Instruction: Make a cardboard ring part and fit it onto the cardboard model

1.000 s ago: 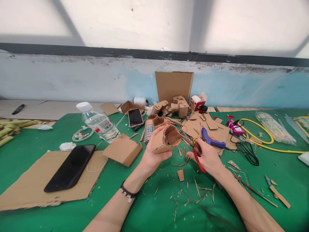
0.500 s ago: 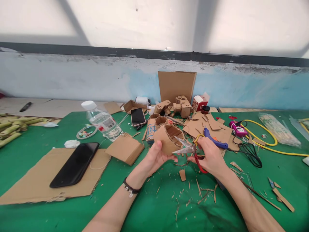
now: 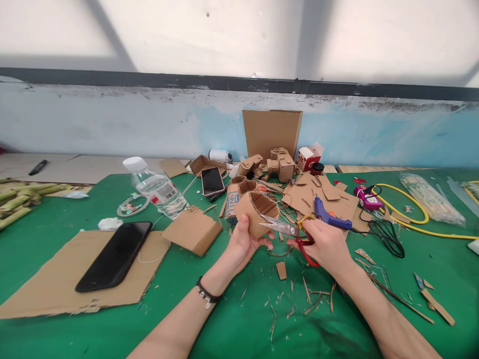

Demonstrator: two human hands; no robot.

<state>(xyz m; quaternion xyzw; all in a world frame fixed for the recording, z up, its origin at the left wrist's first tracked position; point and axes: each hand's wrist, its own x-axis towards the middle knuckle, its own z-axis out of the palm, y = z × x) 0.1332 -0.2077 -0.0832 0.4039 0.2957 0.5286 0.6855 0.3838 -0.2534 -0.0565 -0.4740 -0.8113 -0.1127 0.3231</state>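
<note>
My left hand (image 3: 241, 244) grips a curved piece of corrugated cardboard (image 3: 253, 212) above the green table cover (image 3: 232, 319). My right hand (image 3: 325, 244) is closed round the red and yellow handles of a pair of scissors (image 3: 290, 232). The scissor blades point left and touch the lower edge of the cardboard piece. Thin cardboard offcuts (image 3: 299, 291) lie scattered on the cover below both hands.
A blue glue gun (image 3: 329, 218) lies just behind my right hand. A black phone (image 3: 114, 255) rests on a cardboard sheet (image 3: 48, 289) at left. A water bottle (image 3: 157, 189), a folded cardboard box (image 3: 192, 230), cardboard models (image 3: 279, 164), yellow cable (image 3: 415, 219) and black wire (image 3: 385, 237) crowd the back.
My right hand brought the scissors from beside the cardboard piece across to its lower edge, blades now lying nearly closed against it. My left hand turned and lowered the piece slightly.
</note>
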